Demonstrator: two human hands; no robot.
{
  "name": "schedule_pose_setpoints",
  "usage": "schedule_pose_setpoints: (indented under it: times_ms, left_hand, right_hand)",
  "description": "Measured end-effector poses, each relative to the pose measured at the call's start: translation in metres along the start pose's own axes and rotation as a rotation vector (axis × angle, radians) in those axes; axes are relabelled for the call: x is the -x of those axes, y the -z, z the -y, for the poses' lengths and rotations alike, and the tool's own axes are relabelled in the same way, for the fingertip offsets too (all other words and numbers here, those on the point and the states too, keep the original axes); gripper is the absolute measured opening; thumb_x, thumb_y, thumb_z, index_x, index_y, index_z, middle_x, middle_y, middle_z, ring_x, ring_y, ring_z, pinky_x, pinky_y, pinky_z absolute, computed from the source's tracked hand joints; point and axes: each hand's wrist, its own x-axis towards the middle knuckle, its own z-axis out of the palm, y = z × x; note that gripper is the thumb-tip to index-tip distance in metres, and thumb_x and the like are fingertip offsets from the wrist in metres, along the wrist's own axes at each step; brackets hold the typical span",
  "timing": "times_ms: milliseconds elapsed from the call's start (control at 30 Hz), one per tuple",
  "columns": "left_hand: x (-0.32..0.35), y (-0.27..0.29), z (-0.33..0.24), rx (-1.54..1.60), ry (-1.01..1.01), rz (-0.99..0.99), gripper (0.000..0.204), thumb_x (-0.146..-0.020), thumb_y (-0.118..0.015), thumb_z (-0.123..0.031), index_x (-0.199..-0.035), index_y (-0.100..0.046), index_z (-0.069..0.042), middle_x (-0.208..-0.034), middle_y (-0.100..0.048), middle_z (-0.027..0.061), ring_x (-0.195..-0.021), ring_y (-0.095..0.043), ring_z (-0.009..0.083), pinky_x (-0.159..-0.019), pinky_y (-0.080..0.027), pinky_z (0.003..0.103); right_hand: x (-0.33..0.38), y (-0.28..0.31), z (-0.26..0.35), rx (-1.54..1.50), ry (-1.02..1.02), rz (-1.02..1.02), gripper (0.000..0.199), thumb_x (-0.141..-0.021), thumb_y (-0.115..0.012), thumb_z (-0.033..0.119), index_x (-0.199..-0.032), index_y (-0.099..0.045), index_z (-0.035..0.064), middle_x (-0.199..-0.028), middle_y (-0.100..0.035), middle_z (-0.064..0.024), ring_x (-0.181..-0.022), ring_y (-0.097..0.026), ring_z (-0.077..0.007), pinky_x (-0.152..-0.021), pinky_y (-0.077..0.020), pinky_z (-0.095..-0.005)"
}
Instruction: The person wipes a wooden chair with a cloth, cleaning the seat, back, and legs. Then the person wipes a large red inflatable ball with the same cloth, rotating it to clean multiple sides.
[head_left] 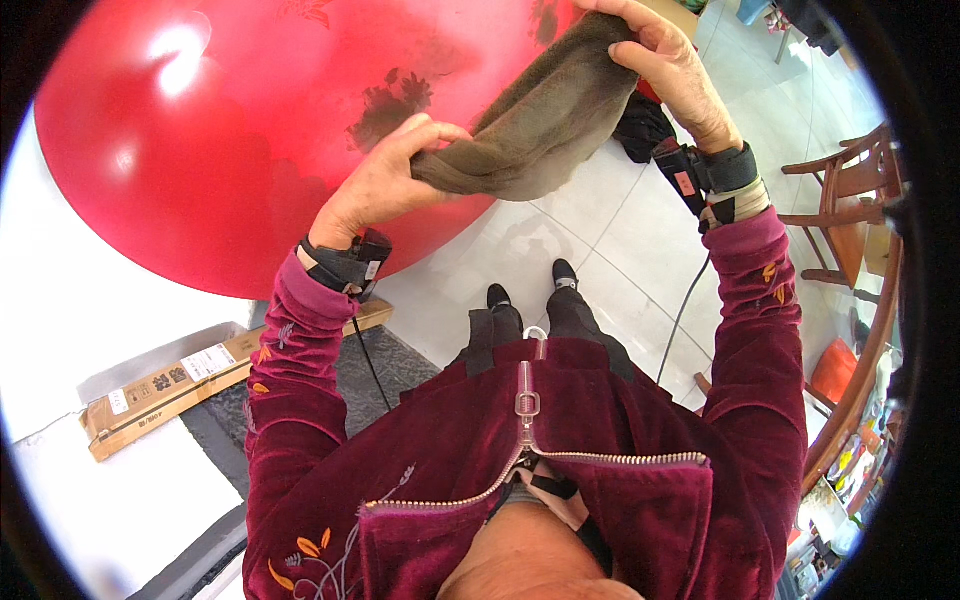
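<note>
A brown-grey cloth (pixel 545 125) is stretched between my two hands, sagging in a fold in the middle. My left hand (pixel 385 180) pinches its near left end between thumb and fingers. At the far right end, my right hand (pixel 665 60) grips the cloth with the thumb on top. Beneath and beyond the cloth lies a large, glossy red round surface (pixel 230 200), like a tabletop, with dark leafy patches on it. The cloth hangs over its right edge; whether it touches the surface I cannot tell.
A long cardboard box (pixel 160 400) lies at the lower left, beside a dark mat (pixel 370 370). Wooden chairs (pixel 850 200) stand on the right, near a curved wooden edge (pixel 855 390) with clutter beyond. Pale floor tiles (pixel 640 220) show between. Thin cables run from both wrist straps.
</note>
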Motion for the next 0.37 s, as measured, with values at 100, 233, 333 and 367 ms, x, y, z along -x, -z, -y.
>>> schedule_pose_setpoints:
  times_ms: [100, 233, 333, 367]
  left_hand:
    - [0.003, -0.016, 0.010, 0.456, 0.091, 0.175, 0.058, -0.068, -0.081, -0.024, -0.117, -0.055, -0.008, -0.107, -0.050, 0.0003, -0.106, -0.045, 0.0129, -0.092, -0.039, 0.028]
    - [0.002, -0.058, 0.017, 0.887, 0.219, -0.069, 0.026, -0.079, -0.073, -0.011, -0.090, -0.050, -0.010, -0.100, -0.053, 0.0014, -0.089, -0.050, 0.0092, -0.079, -0.043, 0.027]
    - [-0.003, -0.073, 0.019, 0.910, 0.352, -0.100, 0.032, -0.082, -0.073, -0.009, -0.100, -0.047, -0.011, -0.090, -0.056, 0.0037, -0.073, -0.054, 0.0104, -0.062, -0.046, 0.023]
    - [-0.004, -0.075, 0.020, 0.766, 0.384, -0.079, 0.056, -0.080, -0.076, -0.018, -0.123, -0.042, -0.007, -0.092, -0.058, 0.0044, -0.074, -0.055, 0.0104, -0.062, -0.046, 0.023]
  right_hand:
    - [0.006, 0.005, -0.009, 0.312, 0.102, -0.003, 0.053, -0.081, -0.044, -0.008, -0.132, -0.052, 0.0055, -0.128, -0.056, -0.0003, -0.118, -0.050, -0.0115, -0.105, -0.0349, -0.0281]
    - [0.015, -0.002, -0.022, 0.330, 0.054, -0.029, 0.054, -0.078, -0.044, -0.009, -0.129, -0.056, 0.0060, -0.122, -0.057, 0.0016, -0.115, -0.050, -0.0086, -0.103, -0.0358, -0.0250]
    - [0.019, -0.007, -0.021, 0.098, -0.073, -0.023, 0.052, -0.081, -0.045, -0.009, -0.128, -0.058, 0.0088, -0.118, -0.059, 0.0025, -0.108, -0.053, -0.0062, -0.099, -0.0401, -0.0243]
    - [0.018, -0.010, -0.022, 0.142, -0.017, -0.009, 0.054, -0.081, -0.046, -0.009, -0.130, -0.056, 0.0104, -0.122, -0.057, 0.0027, -0.114, -0.051, -0.0066, -0.100, -0.0393, -0.0240]
